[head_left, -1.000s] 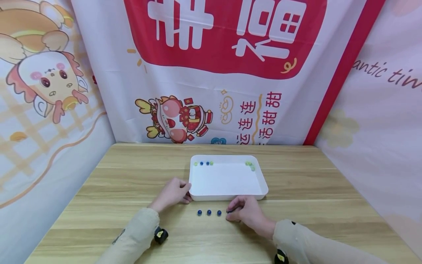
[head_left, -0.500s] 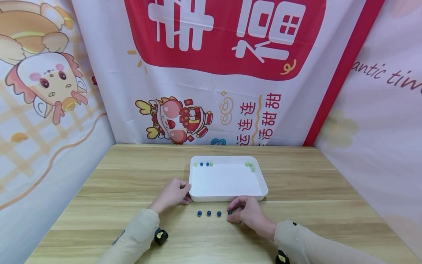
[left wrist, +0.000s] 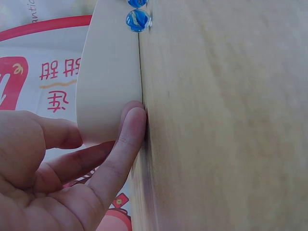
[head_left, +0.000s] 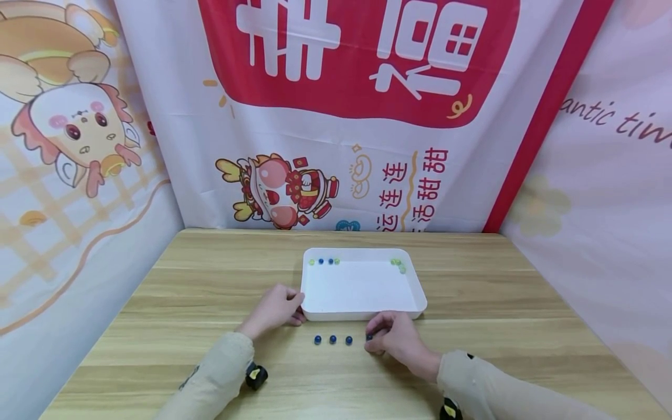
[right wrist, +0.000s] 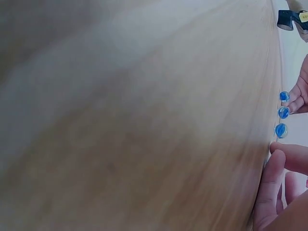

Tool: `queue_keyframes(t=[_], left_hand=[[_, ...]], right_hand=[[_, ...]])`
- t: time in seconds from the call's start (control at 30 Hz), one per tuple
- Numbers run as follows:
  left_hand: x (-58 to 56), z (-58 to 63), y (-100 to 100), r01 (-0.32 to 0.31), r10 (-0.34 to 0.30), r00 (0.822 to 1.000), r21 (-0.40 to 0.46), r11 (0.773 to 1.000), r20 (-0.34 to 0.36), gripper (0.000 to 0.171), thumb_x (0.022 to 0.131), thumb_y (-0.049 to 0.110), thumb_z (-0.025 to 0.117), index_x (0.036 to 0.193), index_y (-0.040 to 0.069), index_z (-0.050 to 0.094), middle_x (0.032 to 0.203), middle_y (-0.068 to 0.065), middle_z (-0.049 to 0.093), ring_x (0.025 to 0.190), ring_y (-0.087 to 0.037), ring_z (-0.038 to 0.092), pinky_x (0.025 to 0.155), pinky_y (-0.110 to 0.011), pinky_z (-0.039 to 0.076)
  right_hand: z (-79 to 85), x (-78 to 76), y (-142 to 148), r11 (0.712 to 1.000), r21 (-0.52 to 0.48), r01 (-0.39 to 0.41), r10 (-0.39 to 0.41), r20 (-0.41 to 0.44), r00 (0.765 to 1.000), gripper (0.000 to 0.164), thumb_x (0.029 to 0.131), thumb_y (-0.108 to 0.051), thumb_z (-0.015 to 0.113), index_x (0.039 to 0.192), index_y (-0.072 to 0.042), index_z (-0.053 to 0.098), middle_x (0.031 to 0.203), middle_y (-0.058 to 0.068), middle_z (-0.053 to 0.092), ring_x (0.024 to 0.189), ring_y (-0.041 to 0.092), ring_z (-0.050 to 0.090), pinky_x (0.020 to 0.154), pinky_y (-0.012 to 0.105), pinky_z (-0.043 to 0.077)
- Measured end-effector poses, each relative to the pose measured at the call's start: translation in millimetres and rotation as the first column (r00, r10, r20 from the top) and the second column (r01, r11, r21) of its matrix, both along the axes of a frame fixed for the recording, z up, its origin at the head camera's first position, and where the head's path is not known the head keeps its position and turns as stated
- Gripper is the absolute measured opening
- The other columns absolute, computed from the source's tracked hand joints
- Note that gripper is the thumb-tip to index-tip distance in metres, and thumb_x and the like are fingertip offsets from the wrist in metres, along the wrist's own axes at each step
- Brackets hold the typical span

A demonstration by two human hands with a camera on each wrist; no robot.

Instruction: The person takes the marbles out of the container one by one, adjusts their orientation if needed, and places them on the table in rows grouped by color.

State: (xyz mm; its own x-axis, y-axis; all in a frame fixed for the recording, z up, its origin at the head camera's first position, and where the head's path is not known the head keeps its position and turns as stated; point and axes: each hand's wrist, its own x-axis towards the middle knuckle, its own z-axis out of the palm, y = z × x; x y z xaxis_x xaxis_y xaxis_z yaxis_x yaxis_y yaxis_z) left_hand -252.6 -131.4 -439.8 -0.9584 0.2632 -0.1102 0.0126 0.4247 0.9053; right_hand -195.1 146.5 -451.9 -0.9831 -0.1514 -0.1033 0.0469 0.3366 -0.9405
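Observation:
A shallow white tray [head_left: 362, 286] lies on the table. My left hand [head_left: 275, 309] holds it at the near left corner; in the left wrist view the thumb is at its rim and a fingertip [left wrist: 134, 122] low on its wall. Just in front of the tray, three blue glass marbles [head_left: 333, 339] stand in a spaced row. At the right end of that row, my right hand [head_left: 396, 339] pinches one more blue marble [head_left: 369, 337] between thumb and fingers, low over the table. The right wrist view shows the fingertips down by the wood, that marble hidden behind them.
Inside the tray, blue and yellow-green marbles [head_left: 337, 261] line the far left corner, and several pale green marbles [head_left: 398, 262] sit in the far right one. The wooden table [head_left: 220, 268] runs back to a printed cloth [head_left: 357, 175], with more printed cloth on both sides.
My right hand has shifted slightly to the right with the pinched marble, widening the gap to the row. The left hand, the tray and the other marbles have stayed put.

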Motion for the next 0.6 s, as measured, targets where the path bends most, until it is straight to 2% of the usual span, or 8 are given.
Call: queue_keyframes(t=[0.6], left_hand=[[0.4,-0.4,0.0,-0.002,0.002,1.0,-0.002,1.0,-0.003,0.03,0.103,0.009,0.05,0.084,-0.003,0.07,0.075,-0.012,0.068,0.068,-0.023,0.069,0.062,-0.032,0.061]], right_hand=[[-2.1,-0.4,-1.5,0.999,-0.015,-0.033,0.033,-0.007,0.999,0.029,0.069,0.008,0.084,0.091,0.003,0.066,0.084,0.013,0.068,0.064,0.016,0.062,0.054,0.028,0.055]])
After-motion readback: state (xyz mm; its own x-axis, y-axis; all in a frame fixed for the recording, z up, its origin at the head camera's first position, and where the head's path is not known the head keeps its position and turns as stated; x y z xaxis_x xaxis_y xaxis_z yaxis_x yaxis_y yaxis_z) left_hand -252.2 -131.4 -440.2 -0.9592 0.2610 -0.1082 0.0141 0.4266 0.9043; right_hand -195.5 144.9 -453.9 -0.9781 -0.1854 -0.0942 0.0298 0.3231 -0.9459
